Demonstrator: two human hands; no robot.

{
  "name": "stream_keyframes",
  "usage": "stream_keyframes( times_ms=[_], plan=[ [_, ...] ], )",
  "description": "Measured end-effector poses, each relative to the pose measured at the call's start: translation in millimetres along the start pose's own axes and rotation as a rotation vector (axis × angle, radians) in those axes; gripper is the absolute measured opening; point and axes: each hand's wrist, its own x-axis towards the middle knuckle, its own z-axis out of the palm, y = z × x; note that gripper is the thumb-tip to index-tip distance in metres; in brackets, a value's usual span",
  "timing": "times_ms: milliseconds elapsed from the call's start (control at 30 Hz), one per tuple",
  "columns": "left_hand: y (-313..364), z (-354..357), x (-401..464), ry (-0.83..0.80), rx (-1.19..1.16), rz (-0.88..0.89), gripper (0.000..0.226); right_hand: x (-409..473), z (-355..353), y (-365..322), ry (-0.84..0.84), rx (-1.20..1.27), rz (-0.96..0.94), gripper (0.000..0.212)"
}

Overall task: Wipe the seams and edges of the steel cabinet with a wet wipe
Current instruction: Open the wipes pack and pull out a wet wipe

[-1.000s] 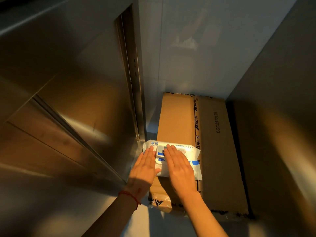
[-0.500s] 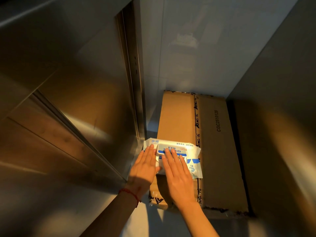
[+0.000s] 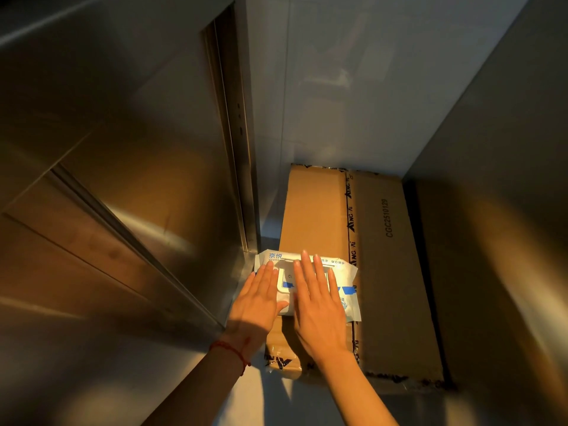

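One wet wipe pack point(image 3: 310, 282) lies at the near left edge of one cardboard box point(image 3: 387, 272), just beside the steel cabinet point(image 3: 129, 167) at 9 o'clock. Two hands, left hand point(image 3: 256, 305) and right hand point(image 3: 319, 305), rest flat on the pack with fingers spread, gripping nothing. Free box surface extends toward 12 o'clock.

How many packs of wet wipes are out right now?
1. A white-and-blue plastic pack of wet wipes lies on the brown cardboard box, under the left hand and right hand. None other shows.
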Motion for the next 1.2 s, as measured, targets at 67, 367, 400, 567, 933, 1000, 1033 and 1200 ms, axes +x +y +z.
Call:
stream_keyframes(
  times_ms=[67,367,400,567,933,1000,1033,1200],
  plan=[
    [0,0,0,0.003,-0.003,0.0,0.071,7,1,2,-0.007,-0.011,0.024,0.071],
    [-1,1,0,0.014,0.026,0.019,0.069,29,2,5,-0.207,0.018,0.135,0.06],
    [-1,1,0,0.011,0.026,0.018,0.069,30,6,7,-0.254,0.027,0.138,0.063],
    [-2,4,1,0.004,0.035,0.027,0.069,28,15,9,-0.349,0.053,0.167,0.065],
    [-2,2,0,-0.013,0.047,0.023,0.068,26,15,6,-0.44,0.091,0.181,0.096],
    [-2,2,-1,-0.024,0.044,0.023,0.068,26,16,6,-0.449,0.098,0.177,0.097],
    [-2,2,0,-0.018,0.044,0.026,0.068,25,17,6,-0.45,0.104,0.178,0.098],
    [-2,1,-1,0.002,0.045,0.036,0.068,26,18,7,-0.451,0.121,0.189,0.104]
  ],
)
